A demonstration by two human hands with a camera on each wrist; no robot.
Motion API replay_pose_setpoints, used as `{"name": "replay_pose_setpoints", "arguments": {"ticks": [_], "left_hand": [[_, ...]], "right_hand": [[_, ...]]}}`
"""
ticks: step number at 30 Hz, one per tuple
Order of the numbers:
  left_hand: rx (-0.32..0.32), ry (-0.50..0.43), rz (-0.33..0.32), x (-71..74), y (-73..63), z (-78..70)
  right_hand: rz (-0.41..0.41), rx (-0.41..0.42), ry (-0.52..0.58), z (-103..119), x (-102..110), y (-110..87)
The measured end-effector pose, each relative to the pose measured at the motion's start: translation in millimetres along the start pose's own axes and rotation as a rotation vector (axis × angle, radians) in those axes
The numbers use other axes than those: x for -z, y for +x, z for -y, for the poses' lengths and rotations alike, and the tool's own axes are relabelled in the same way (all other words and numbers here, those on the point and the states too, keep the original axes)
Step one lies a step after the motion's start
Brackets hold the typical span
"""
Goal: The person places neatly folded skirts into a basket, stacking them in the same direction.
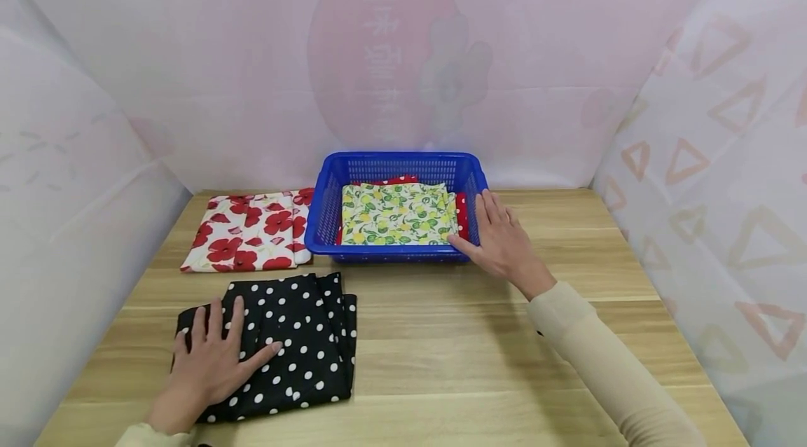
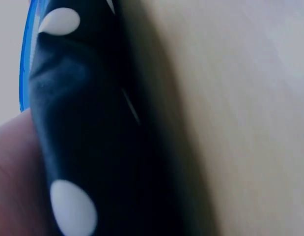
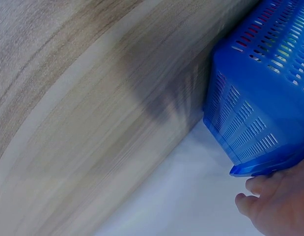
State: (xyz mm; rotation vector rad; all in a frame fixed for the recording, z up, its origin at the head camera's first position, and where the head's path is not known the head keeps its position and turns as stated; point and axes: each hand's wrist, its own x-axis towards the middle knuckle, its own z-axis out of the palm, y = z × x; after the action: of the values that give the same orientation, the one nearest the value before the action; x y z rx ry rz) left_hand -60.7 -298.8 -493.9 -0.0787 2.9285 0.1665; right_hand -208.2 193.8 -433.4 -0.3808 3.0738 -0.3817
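My left hand [image 1: 208, 366] rests with spread fingers on a folded black cloth with white dots [image 1: 315, 342], at the left front of the table. In the left wrist view, the edge of this dotted cloth [image 2: 93, 118] fills much of the picture beside part of the hand. At the back, my right hand [image 1: 504, 240] touches the right rim of a blue plastic basket [image 1: 403, 251], its fingers extended and its thumb at the front corner. Inside the basket lies a folded lemon-print cloth [image 1: 400, 216] over a red cloth with white dots [image 1: 462, 216].
A folded white cloth with red flowers [image 1: 246, 233] lies left of the basket, close against it. Everything stands on a wood-grain table [image 1: 429, 356]. Pale printed fabric [image 1: 252, 69] hangs behind the table and along both sides.
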Motion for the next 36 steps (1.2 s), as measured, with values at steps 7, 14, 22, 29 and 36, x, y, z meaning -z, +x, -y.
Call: {"name": "replay_pose_setpoints", "arguments": {"ticks": [7, 14, 22, 29, 36], "left_hand": [[-0.041, 0.026, -0.034, -2.7, -0.9, -26.6], [-0.067, 0.02, -0.036, -2.4, -2.0, -54.3], [-0.069, 0.044, 0.005, 0.6, 0.6, -85.7], [-0.076, 0.066, 0.007, -1.3, 2.2, -110.1], [-0.074, 0.082, -0.003, -3.0, 3.1, -131.3]], "right_hand": [[0.001, 0.01, -0.016, 2, 0, 1.8], [-0.011, 0.02, -0.02, 0, -2, 1.2], [-0.02, 0.024, -0.021, 0, -3, 1.6], [-0.04, 0.021, -0.027, 0, -3, 0.8], [-0.041, 0.02, -0.02, 1, -2, 0.8]]}}
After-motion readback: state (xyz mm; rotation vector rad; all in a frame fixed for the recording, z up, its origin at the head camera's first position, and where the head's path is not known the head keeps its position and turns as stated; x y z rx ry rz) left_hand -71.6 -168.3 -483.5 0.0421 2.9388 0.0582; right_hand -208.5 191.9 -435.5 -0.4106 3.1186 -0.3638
